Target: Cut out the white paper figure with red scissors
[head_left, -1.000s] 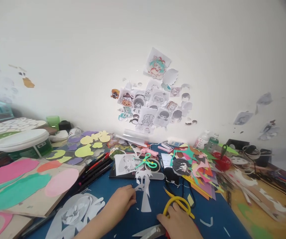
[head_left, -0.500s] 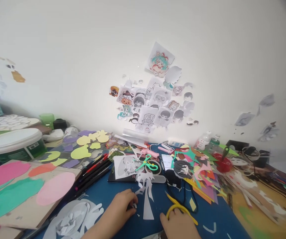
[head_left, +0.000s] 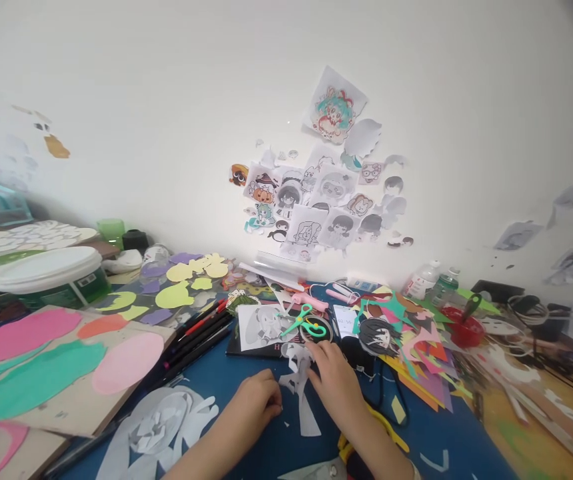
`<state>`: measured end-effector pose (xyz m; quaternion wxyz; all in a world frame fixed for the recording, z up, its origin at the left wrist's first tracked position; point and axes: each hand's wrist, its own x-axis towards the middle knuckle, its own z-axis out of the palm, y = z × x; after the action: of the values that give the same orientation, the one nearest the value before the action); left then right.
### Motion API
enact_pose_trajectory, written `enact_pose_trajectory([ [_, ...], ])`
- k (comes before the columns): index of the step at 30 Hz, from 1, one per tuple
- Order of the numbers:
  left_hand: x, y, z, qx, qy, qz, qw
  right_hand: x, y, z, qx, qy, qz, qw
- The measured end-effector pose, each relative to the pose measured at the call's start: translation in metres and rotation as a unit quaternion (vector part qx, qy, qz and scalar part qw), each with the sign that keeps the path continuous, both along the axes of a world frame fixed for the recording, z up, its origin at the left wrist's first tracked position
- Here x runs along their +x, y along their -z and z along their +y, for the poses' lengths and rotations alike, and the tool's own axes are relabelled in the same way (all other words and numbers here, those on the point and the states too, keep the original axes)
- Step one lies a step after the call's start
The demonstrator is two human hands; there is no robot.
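Observation:
My right hand (head_left: 334,373) reaches forward over the blue mat, fingers apart and bent down by the top of a cut white paper piece (head_left: 308,413) with long strips. Just beyond its fingertips, small green scissors (head_left: 305,323) lie on a black board beside a sheet with a grey printed figure (head_left: 262,325). My left hand (head_left: 261,400) rests on the mat left of the strips, its fingers curled together; whatever they hold is hidden. Under my right forearm lie yellow-handled scissors (head_left: 389,430), with the blades (head_left: 316,471) pointing left.
White paper scraps (head_left: 159,427) lie at the lower left, near dark pens (head_left: 201,337). Coloured foam or paper sheets (head_left: 46,373) cover a board at left. A phone (head_left: 346,321), a black-haired cutout (head_left: 377,335) and coloured scraps (head_left: 421,363) lie at right. Drawings (head_left: 339,223) hang on the wall.
My right hand has let go of the yellow-handled scissors and moved forward to the cut paper. The left hand stays curled near the same spot. The view has shifted slightly left.

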<state>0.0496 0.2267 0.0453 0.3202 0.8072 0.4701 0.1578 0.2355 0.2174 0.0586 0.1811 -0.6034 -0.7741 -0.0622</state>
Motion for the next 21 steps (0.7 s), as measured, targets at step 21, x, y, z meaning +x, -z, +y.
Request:
enact_pose_trajectory([
  [21, -0.007, -0.004, 0.005, -0.053, -0.064, -0.11, 0.99, 0.011, 0.002, 0.001, 0.122, -0.035, 0.112, 0.986],
])
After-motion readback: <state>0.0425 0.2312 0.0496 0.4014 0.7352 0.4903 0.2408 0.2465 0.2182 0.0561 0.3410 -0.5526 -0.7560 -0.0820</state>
